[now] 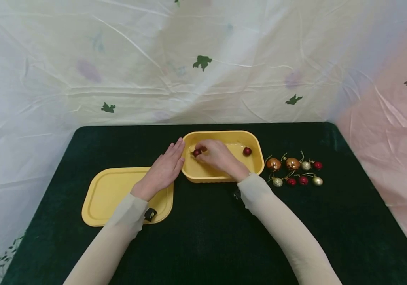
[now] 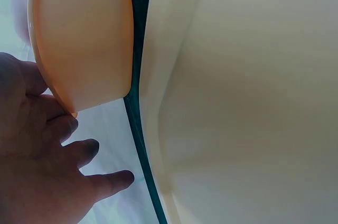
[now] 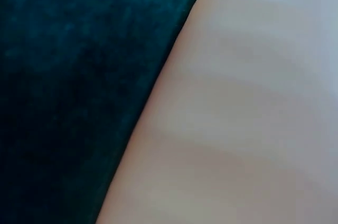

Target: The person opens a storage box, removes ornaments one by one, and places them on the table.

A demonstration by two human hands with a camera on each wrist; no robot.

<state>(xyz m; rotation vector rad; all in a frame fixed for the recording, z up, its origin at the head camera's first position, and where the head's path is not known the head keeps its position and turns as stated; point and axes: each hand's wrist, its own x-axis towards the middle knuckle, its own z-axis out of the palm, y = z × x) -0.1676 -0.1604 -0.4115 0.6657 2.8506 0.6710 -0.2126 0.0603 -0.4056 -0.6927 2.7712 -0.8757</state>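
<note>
Inside the yellow box point(image 1: 224, 177), my right hand point(image 1: 219, 156) pinches a small dark red Christmas ball point(image 1: 197, 152) near the left end. A second dark red ball point(image 1: 247, 151) lies toward the box's right end. My left hand point(image 1: 165, 168) is laid with fairly straight fingers against the box's left side. In the left wrist view its fingertips point(image 2: 66, 123) meet the box's rim. A yellow lid point(image 1: 118, 190) lies flat under the left forearm. The right wrist view shows neither the right hand nor the ball.
Right of the box, two rows of Christmas balls lie on the dark green cloth point(image 1: 203, 237): two orange balls point(image 1: 292, 164), several red balls point(image 1: 303, 180) and several pale gold balls point(image 1: 317, 181), with string loops. A white fabric backdrop point(image 1: 135, 71) rises behind the table.
</note>
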